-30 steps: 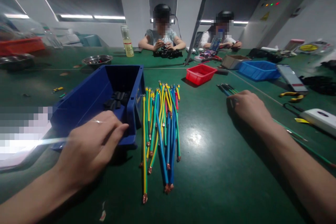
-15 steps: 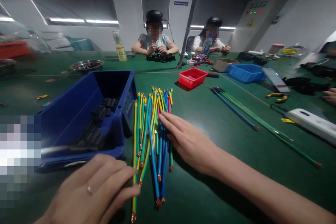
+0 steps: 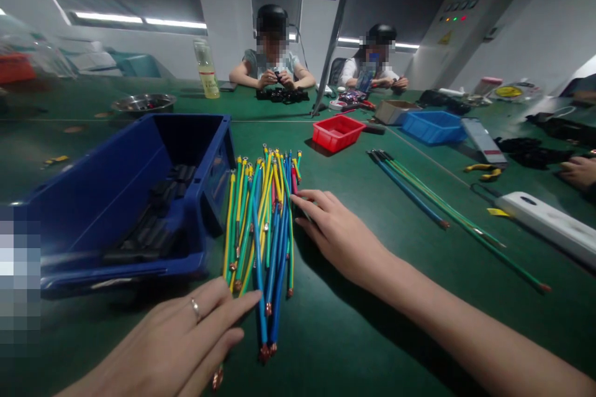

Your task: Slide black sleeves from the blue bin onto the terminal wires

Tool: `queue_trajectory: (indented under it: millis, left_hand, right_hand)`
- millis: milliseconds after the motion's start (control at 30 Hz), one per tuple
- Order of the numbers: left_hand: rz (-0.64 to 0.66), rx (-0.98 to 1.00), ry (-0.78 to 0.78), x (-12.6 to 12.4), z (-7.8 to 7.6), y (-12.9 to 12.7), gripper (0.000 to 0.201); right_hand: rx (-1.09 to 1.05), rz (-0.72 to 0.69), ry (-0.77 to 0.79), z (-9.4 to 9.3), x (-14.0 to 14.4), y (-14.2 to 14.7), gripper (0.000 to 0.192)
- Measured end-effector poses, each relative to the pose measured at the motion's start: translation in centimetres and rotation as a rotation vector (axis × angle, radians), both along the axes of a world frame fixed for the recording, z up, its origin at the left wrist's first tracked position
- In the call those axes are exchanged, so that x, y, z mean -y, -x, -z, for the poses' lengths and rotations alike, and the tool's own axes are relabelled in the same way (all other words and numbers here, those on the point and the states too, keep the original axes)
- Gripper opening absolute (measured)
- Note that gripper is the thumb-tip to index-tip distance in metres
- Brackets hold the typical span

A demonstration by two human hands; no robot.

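Resting flat, fingers spread: left hand (image 3: 179,347) | right hand (image 3: 339,232) | both on wire bundle (image 3: 261,223) beside blue bin (image 3: 116,198)

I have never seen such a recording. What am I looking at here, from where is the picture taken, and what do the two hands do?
There is no machine here: a person works with two bare hands, and a camera worn on the head looks forward and down at them. That is why the arms enter from the bottom edge.

The surface is a green table. In the middle lies a bundle of short wires, blue, green and yellow, with copper ends. The right hand rests flat at the bundle's right side, fingertips touching the wires. The left hand, which wears a ring, lies open at the bundle's near end. Neither hand grips anything.

To the left stands a blue bin with dark pieces inside. Farther back are a red tray, some long wires and two other people working at the far side.
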State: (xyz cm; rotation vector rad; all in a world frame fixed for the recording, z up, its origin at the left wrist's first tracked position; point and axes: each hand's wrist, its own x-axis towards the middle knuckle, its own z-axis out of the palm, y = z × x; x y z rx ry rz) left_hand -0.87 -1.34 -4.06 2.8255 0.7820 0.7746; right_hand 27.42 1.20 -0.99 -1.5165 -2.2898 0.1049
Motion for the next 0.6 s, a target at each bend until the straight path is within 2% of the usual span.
queue_trajectory:
  millis: [67, 200, 267, 333, 433, 533, 600]
  left_hand:
    - [-0.008, 0.012, -0.018, 0.0, -0.2, 0.0, 0.04]
    - [0.004, 0.005, 0.002, -0.1, -0.9, 0.1, 0.045]
    - [0.012, 0.037, 0.02, -0.2, -1.3, 0.0, 0.041]
    - [0.01, 0.072, 0.039, -0.2, -1.7, -0.1, 0.035]
    - [-0.007, 0.088, 0.032, -0.1, -2.2, -0.3, 0.028]
    - [-0.014, 0.063, -0.003, 0.1, -2.7, -0.4, 0.026]
    - [-0.001, 0.029, -0.03, 0.1, -3.0, -0.5, 0.027]
  right_hand:
    - [0.034, 0.071, 0.017, -0.8, 0.1, -0.4, 0.033]
    - [0.137, 0.231, 0.031, -1.5, 0.1, -1.2, 0.033]
    - [0.15, 0.225, 0.007, -1.2, 0.0, -1.4, 0.03]
    - [0.157, 0.148, -0.013, -0.9, -0.2, -1.3, 0.036]
    - [0.176, 0.087, 0.032, -0.8, -0.1, -1.1, 0.041]
    - [0.154, 0.189, 0.097, -1.4, 0.2, -0.8, 0.028]
    - [0.1, 0.234, 0.086, -1.5, 0.3, -0.7, 0.026]
